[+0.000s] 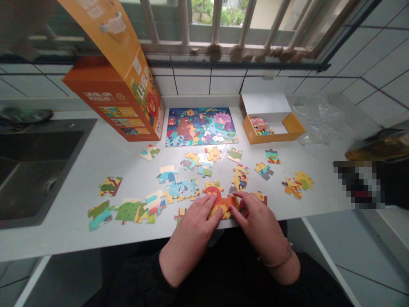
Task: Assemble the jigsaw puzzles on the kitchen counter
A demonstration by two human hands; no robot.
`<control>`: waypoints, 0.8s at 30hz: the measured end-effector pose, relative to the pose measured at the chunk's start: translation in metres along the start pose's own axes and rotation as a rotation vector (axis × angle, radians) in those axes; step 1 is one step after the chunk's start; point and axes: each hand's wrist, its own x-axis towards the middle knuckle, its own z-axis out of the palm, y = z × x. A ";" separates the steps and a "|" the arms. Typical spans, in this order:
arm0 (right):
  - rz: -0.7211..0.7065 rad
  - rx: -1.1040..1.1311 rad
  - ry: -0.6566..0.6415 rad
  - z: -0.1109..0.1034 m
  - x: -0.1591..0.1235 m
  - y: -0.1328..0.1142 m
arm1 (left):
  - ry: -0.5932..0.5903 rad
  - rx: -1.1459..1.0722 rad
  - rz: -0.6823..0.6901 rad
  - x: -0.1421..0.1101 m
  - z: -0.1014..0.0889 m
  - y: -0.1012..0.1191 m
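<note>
My left hand [198, 216] lies with its fingers stretched out on a joined group of puzzle pieces showing a red and orange lion [213, 192], near the counter's front edge. My right hand [260, 219] pinches an orange puzzle piece [232, 201] at the right side of that group, between thumb and index finger. Its other fingers are curled. Just left of the hands lie joined pieces with a blue animal [182, 189]. Behind the right hand is a piece group with small figures [239, 178]. Part of a piece [260, 197] shows beside the right knuckles.
An assembled night-forest puzzle [202, 127] lies at the back. Left of it stands a tall orange puzzle box [128, 102]; right is an open small box [271, 135] holding pieces. Green joined pieces [129, 211] lie left. A sink [44, 170] borders the counter; clear plastic [315, 119] lies right.
</note>
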 end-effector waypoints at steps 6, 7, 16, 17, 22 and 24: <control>-0.107 -0.201 -0.083 0.003 -0.002 -0.006 | -0.021 0.042 0.045 0.001 0.004 0.003; -0.115 -0.222 -0.091 0.003 -0.001 -0.008 | -0.024 0.045 0.046 0.001 0.005 0.004; -0.230 -0.173 -0.031 -0.002 0.000 0.003 | -0.004 0.069 0.014 0.006 0.008 0.011; -0.245 -0.175 0.015 -0.005 0.002 0.009 | -0.004 0.073 0.009 0.005 0.008 0.011; -0.392 -0.257 0.099 -0.023 0.028 0.044 | -0.013 0.064 0.007 0.002 0.005 0.009; -0.479 -0.279 0.038 -0.027 0.040 0.054 | 0.002 0.064 0.011 0.000 0.004 0.009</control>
